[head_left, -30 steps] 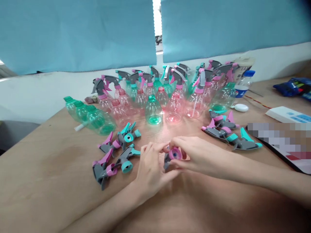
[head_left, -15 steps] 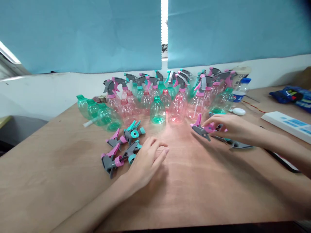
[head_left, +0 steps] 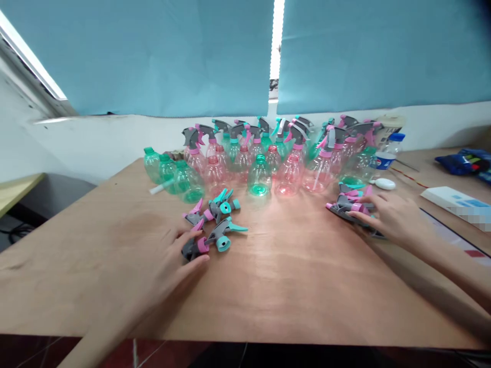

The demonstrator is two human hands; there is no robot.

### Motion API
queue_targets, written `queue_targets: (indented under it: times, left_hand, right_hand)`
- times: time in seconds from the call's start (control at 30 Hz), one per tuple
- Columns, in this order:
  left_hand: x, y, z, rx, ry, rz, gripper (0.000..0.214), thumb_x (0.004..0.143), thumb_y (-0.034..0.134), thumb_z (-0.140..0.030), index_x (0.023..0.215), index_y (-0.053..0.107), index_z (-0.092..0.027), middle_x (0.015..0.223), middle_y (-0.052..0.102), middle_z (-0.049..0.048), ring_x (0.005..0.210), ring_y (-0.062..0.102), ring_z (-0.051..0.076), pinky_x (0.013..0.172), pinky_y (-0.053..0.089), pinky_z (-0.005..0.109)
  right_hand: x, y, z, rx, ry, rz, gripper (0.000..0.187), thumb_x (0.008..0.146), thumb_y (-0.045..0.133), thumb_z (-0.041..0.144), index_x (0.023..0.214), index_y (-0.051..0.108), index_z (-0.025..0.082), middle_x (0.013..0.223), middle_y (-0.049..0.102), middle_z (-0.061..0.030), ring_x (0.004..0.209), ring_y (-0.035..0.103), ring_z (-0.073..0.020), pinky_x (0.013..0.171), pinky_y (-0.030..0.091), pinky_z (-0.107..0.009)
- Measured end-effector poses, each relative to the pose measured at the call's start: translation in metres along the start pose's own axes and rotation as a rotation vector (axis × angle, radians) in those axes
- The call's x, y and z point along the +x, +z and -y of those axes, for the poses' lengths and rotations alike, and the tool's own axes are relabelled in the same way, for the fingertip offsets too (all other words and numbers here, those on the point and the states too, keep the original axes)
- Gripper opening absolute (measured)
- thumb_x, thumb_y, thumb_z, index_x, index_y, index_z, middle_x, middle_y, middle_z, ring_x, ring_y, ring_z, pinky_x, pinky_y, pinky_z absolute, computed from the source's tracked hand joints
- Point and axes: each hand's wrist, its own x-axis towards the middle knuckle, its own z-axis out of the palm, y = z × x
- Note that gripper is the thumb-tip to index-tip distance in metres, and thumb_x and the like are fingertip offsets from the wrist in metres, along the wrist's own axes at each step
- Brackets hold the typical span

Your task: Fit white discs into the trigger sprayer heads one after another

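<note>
My left hand [head_left: 169,266] lies flat on the wooden table [head_left: 276,276], fingers stretched out. Its thumb and forefinger touch a grey spray head with a pink collar [head_left: 192,249] at the near end of a small pile of grey, pink and teal spray heads [head_left: 218,217]. My right hand [head_left: 391,217] rests with fingers spread over a second pile of spray heads [head_left: 351,204] on the right, fingertips on a grey and pink one. Neither hand is closed round anything.
Several clear pink and green bottles [head_left: 276,163] stand at the table's far edge, some capped with spray heads; green ones [head_left: 172,176] lie on their sides at left. A capped drink bottle [head_left: 387,151], a white oval object [head_left: 384,184], a white box [head_left: 456,199] and a blue packet [head_left: 466,161] sit to the right.
A second ago both hands held one pink-collared spray head at the centre. My right hand carried it to the right pile and now lies open there; my left moved left to the other pile.
</note>
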Motion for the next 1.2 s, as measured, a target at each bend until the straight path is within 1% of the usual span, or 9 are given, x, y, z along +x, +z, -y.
queue_targets:
  times: [0.1,0.2,0.43,0.57,0.7,0.83,1.0,1.07,1.2]
  left_hand:
    - [-0.002,0.004,0.003,0.091,0.039,0.017,0.042,0.079,0.059,-0.048,0.113,0.058,-0.024,0.106,0.055,0.007,0.097,0.055,0.028,0.085,0.044,0.042]
    - [-0.001,0.006,-0.001,0.094,0.048,0.015,0.029,0.084,0.055,-0.042,0.105,0.061,-0.022,0.104,0.055,0.0074,0.096,0.055,0.027,0.084,0.044,0.042]
    - [-0.002,-0.001,-0.003,0.072,0.054,-0.001,0.017,0.087,0.051,-0.034,0.096,0.061,-0.023,0.098,0.059,0.0034,0.094,0.053,0.025,0.086,0.042,0.04]
    - [-0.008,-0.01,-0.002,0.034,-0.002,-0.032,0.016,0.086,0.052,-0.034,0.095,0.059,-0.023,0.096,0.061,0.0035,0.093,0.054,0.025,0.084,0.042,0.041]
    - [-0.015,-0.014,-0.007,-0.037,-0.072,-0.058,0.02,0.085,0.055,-0.034,0.102,0.056,-0.022,0.099,0.061,0.0038,0.095,0.055,0.025,0.085,0.042,0.041]
    - [-0.02,-0.011,-0.018,-0.11,-0.084,-0.07,0.017,0.086,0.055,-0.03,0.101,0.056,-0.022,0.101,0.061,0.0033,0.098,0.055,0.024,0.087,0.042,0.038]
    - [-0.022,-0.006,-0.024,-0.13,-0.054,-0.079,0.016,0.086,0.055,-0.028,0.101,0.056,-0.023,0.104,0.06,0.0035,0.1,0.053,0.025,0.088,0.041,0.039]
    - [-0.022,-0.004,-0.024,-0.128,-0.039,-0.086,0.016,0.085,0.056,-0.026,0.101,0.056,-0.023,0.107,0.059,0.0037,0.101,0.052,0.025,0.089,0.041,0.04]
    - [-0.018,-0.002,-0.027,-0.11,-0.034,-0.068,0.013,0.085,0.055,-0.024,0.098,0.056,-0.022,0.105,0.059,0.0043,0.1,0.051,0.025,0.089,0.041,0.041]
  right_hand:
    - [0.003,0.001,0.003,-0.117,-0.041,-0.016,0.051,0.085,0.038,0.062,0.095,0.059,0.016,0.089,0.062,-0.0209,0.082,0.057,-0.0369,0.055,0.036,-0.039]
    - [0.006,-0.003,0.024,-0.033,-0.121,0.0,0.047,0.085,0.042,0.058,0.1,0.059,0.018,0.098,0.062,-0.0187,0.089,0.058,-0.0358,0.064,0.043,-0.042]
    - [0.013,-0.013,0.129,0.406,-0.394,0.121,0.035,0.086,0.054,0.045,0.11,0.059,0.02,0.119,0.06,-0.0128,0.108,0.057,-0.0288,0.09,0.046,-0.047]
    - [0.022,-0.008,0.177,0.627,-0.508,0.182,0.053,0.084,0.057,0.049,0.126,0.048,0.018,0.132,0.051,-0.0167,0.119,0.051,-0.0295,0.097,0.044,-0.048]
    - [0.032,-0.003,0.207,0.744,-0.564,0.195,0.069,0.085,0.054,0.052,0.141,0.029,0.021,0.143,0.038,-0.0165,0.13,0.04,-0.0293,0.103,0.039,-0.05]
    - [0.042,0.001,0.224,0.732,-0.579,0.175,0.053,0.092,0.047,0.042,0.139,0.035,0.022,0.142,0.042,-0.0132,0.127,0.044,-0.0275,0.101,0.04,-0.048]
    - [0.051,0.008,0.227,0.683,-0.579,0.136,0.024,0.094,0.044,0.024,0.112,0.06,0.018,0.102,0.069,-0.0088,0.093,0.063,-0.0232,0.085,0.049,-0.043]
    - [0.05,0.006,0.223,0.687,-0.573,0.124,0.022,0.094,0.044,0.022,0.106,0.062,0.018,0.094,0.07,-0.0068,0.086,0.065,-0.0214,0.082,0.049,-0.041]
    - [0.041,-0.009,0.204,0.774,-0.508,0.055,0.023,0.094,0.043,0.023,0.105,0.064,0.022,0.098,0.071,-0.0039,0.089,0.065,-0.0203,0.079,0.051,-0.038]
